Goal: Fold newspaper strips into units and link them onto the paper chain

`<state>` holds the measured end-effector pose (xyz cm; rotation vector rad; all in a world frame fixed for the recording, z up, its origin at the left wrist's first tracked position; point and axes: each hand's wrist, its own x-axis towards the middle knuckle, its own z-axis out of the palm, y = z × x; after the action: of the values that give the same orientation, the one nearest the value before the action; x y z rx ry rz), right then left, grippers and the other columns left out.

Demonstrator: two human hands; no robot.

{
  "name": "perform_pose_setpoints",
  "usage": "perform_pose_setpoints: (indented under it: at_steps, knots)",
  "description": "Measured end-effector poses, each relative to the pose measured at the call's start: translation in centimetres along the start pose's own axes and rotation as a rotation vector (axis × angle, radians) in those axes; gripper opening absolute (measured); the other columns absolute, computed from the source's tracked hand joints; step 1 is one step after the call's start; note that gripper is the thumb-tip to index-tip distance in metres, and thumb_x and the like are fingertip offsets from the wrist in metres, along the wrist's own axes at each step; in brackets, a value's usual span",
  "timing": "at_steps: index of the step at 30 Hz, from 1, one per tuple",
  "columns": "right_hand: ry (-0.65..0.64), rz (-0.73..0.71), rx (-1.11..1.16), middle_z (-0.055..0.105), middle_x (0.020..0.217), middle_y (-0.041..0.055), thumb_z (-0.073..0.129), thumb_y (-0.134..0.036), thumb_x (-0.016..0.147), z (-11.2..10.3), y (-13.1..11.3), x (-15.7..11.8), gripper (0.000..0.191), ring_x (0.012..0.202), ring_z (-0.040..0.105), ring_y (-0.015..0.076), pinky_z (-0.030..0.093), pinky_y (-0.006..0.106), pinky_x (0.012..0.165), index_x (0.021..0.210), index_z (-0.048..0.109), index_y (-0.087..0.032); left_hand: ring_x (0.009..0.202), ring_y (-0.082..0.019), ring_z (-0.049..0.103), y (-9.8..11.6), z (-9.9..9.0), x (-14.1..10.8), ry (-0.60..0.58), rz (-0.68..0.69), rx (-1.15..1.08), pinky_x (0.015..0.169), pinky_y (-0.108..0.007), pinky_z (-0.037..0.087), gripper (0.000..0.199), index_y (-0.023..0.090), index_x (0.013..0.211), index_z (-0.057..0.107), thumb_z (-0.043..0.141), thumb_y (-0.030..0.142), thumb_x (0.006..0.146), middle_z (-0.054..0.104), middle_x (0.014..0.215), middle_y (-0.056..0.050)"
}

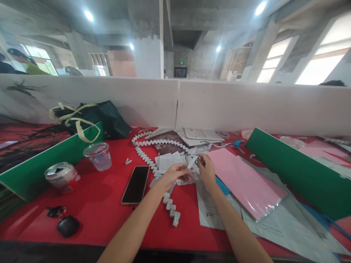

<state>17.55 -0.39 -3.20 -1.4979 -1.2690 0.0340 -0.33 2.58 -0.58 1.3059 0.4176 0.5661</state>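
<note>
Paper strips and a folded chain on a red desk [104, 221], with places given relative to the black phone [135, 185]. To the right of the phone, the left hand [174, 174] grips a narrow white paper strip [191, 163] between thumb and fingers, the strip slanting up and away. Farther right of the phone, the right hand [207, 170] has its fingers bent at the strip's far end; whether they pinch it cannot be told. Beyond the phone, a zigzag paper chain [146, 157] of white links lies in a long loop, one run reaching toward the hands. A zigzag section [172, 210] lies right of the phone, partly behind the left forearm; its connection to the loop is hidden. Folded papers [168, 163] lie beyond and right of the phone, close to the left hand. Well to the right of the phone, a pink sheet [244, 179] in clear plastic rests over printed pages. Left of the phone stand a clear plastic cup [99, 157] and, farther left, an opened can [62, 178]; nearer the viewer than the can lies a black fob [68, 225]. Beyond the cup sits a dark green bag [112, 118] with pale handles.
</note>
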Motion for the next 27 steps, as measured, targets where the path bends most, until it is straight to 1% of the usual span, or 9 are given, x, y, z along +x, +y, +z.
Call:
perform_pose_setpoints:
  at_steps: [5, 7, 9, 11, 14, 17, 19, 24, 27]
  knots:
    - [0.030, 0.006, 0.064, 0.054, 0.084, 0.0058, 0.058, -0.042, 0.077, 0.0, -0.7, 0.1, 0.025, 0.064, 0.046, 0.0158, 0.038, 0.030, 0.062, 0.080, 0.069, -0.020, 0.057, -0.013, 0.062, -0.1, 0.0, 0.2, 0.098, 0.021, -0.031, 0.058, -0.023, 0.042, 0.037, 0.013, 0.084, 0.057, 0.072, 0.042, 0.067, 0.070, 0.077, -0.008]
    - [-0.027, 0.022, 0.162, 0.055, 0.077, 0.0043, 0.061, -0.045, 0.075, 0.1, -1.3, 0.1, 0.027, 0.062, 0.046, 0.0155, 0.038, 0.029, 0.060, 0.072, 0.069, -0.020, 0.056, -0.013, 0.062, -0.2, -0.2, 0.4, 0.155, 0.014, -0.066, 0.056, -0.023, 0.042, 0.036, 0.014, 0.083, 0.056, 0.073, 0.041, 0.066, 0.071, 0.075, -0.008]
    - [-0.112, 0.040, 0.252, 0.053, 0.065, 0.0017, 0.061, -0.046, 0.075, 0.1, -1.8, 0.1, 0.029, 0.060, 0.045, 0.0151, 0.037, 0.028, 0.059, 0.067, 0.068, -0.020, 0.057, -0.013, 0.062, -0.5, -0.5, 0.6, 0.207, -0.027, -0.132, 0.056, -0.022, 0.043, 0.034, 0.014, 0.082, 0.056, 0.074, 0.038, 0.066, 0.071, 0.074, -0.007]
    - [-0.179, 0.066, 0.329, 0.051, 0.059, -0.0001, 0.060, -0.046, 0.076, 0.1, -2.2, 0.1, 0.029, 0.057, 0.044, 0.0137, 0.037, 0.028, 0.058, 0.069, 0.069, -0.020, 0.060, -0.013, 0.063, -0.9, -1.0, 0.7, 0.239, -0.086, -0.230, 0.059, -0.022, 0.045, 0.030, 0.013, 0.083, 0.059, 0.074, 0.034, 0.067, 0.071, 0.077, -0.007]
    - [-0.250, 0.150, 0.480, 0.056, 0.063, 0.0003, 0.060, -0.046, 0.075, 0.1, -2.4, 0.0, 0.030, 0.054, 0.043, 0.0119, 0.036, 0.026, 0.052, 0.081, 0.072, -0.019, 0.065, -0.014, 0.065, -1.3, -1.5, 0.9, 0.264, -0.133, -0.353, 0.062, -0.023, 0.047, 0.023, 0.012, 0.086, 0.063, 0.072, 0.028, 0.071, 0.071, 0.083, -0.008]
    - [-0.322, 0.237, 0.585, 0.061, 0.070, 0.0010, 0.063, -0.043, 0.071, 0.3, -2.3, -0.1, 0.031, 0.056, 0.047, 0.0122, 0.039, 0.026, 0.053, 0.088, 0.072, -0.019, 0.065, -0.014, 0.065, -1.6, -1.7, 0.9, 0.283, -0.135, -0.373, 0.061, -0.023, 0.048, 0.016, 0.012, 0.085, 0.065, 0.069, 0.023, 0.073, 0.070, 0.080, -0.008]
    - [-0.367, 0.246, 0.604, 0.063, 0.071, 0.0007, 0.064, -0.040, 0.070, 0.5, -2.2, -0.3, 0.029, 0.059, 0.051, 0.0131, 0.042, 0.026, 0.057, 0.091, 0.071, -0.020, 0.062, -0.014, 0.065, -1.6, -1.6, 0.9, 0.291, -0.136, -0.377, 0.059, -0.022, 0.047, 0.013, 0.012, 0.083, 0.065, 0.068, 0.020, 0.074, 0.070, 0.075, -0.007]
    - [-0.399, 0.215, 0.617, 0.064, 0.068, 0.0000, 0.066, -0.034, 0.069, 0.8, -2.5, -0.8, 0.022, 0.061, 0.058, 0.0156, 0.047, 0.028, 0.059, 0.087, 0.063, -0.021, 0.061, -0.013, 0.064, -1.4, -1.5, 0.8, 0.303, -0.207, -0.445, 0.059, -0.022, 0.050, 0.009, 0.012, 0.083, 0.064, 0.065, 0.019, 0.077, 0.069, 0.072, -0.007]
    - [-0.394, 0.229, 0.610, 0.063, 0.067, -0.0003, 0.069, -0.037, 0.066, 0.9, -2.6, -0.9, 0.021, 0.060, 0.061, 0.0166, 0.050, 0.030, 0.058, 0.076, 0.058, -0.021, 0.061, -0.012, 0.064, -1.4, -1.4, 0.9, 0.326, -0.183, -0.443, 0.059, -0.021, 0.050, 0.007, 0.012, 0.079, 0.064, 0.066, 0.018, 0.076, 0.069, 0.071, -0.006]
